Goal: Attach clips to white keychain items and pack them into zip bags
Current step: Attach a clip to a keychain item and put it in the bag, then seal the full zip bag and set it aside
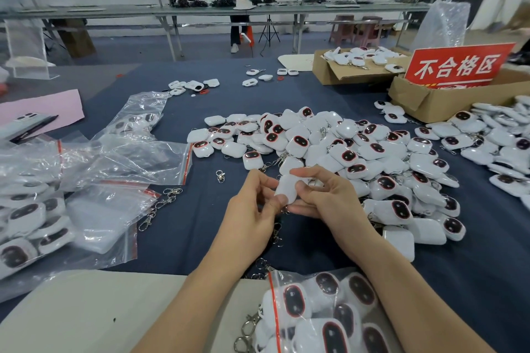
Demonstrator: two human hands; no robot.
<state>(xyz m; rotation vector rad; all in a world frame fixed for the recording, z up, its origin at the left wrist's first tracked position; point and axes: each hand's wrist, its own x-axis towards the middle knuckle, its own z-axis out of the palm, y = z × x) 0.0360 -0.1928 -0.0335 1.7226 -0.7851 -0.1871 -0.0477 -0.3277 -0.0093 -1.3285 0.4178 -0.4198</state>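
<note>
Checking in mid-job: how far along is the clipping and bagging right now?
Done: a filled clear zip bag with a red seal lies at the near edge, more filled bags far left. In hand: the left hand and right hand hold one white plastic keychain item, clip status unclear. Left: the heap of white keychain items, loose silver metal clips and empty clear zip bags.

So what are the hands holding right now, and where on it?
One white plastic keychain item, blank side up: left hand pinches its near left edge, right hand grips its right side.
</note>
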